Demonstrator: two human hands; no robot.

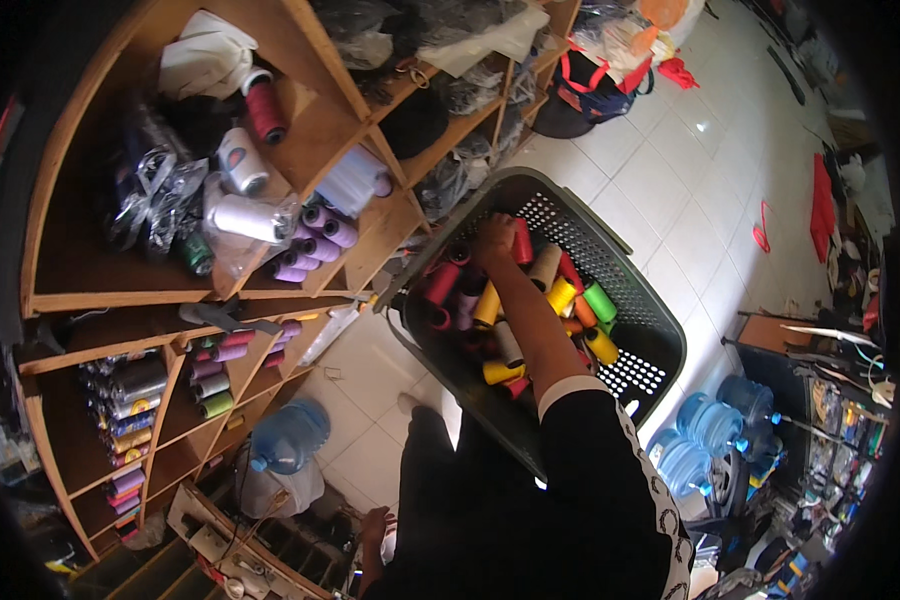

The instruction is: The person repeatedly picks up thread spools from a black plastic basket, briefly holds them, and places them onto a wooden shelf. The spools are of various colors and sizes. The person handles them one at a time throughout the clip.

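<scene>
My right arm reaches across a dark green plastic basket (660, 340) with holes in its sides. Inside lie several thread cones in red, yellow, orange, green, purple and beige. My right hand (494, 243) is down among the cones at the basket's far left end, its fingers curled. A red thread cone (522, 243) lies right beside it; what the fingers grip is hidden. A yellow cone (487, 305) and a beige cone (545, 268) lie close to my forearm. Low at my left side, my left hand (374, 525) has curled fingers next to something whitish that I cannot make out.
A wooden shelf unit (150, 300) on the left holds thread cones and plastic-wrapped bundles. A blue water jug (290, 437) stands below it, and several more jugs (710, 425) stand at right. Bags (605, 85) lie on the tiled floor (670, 190) at the back.
</scene>
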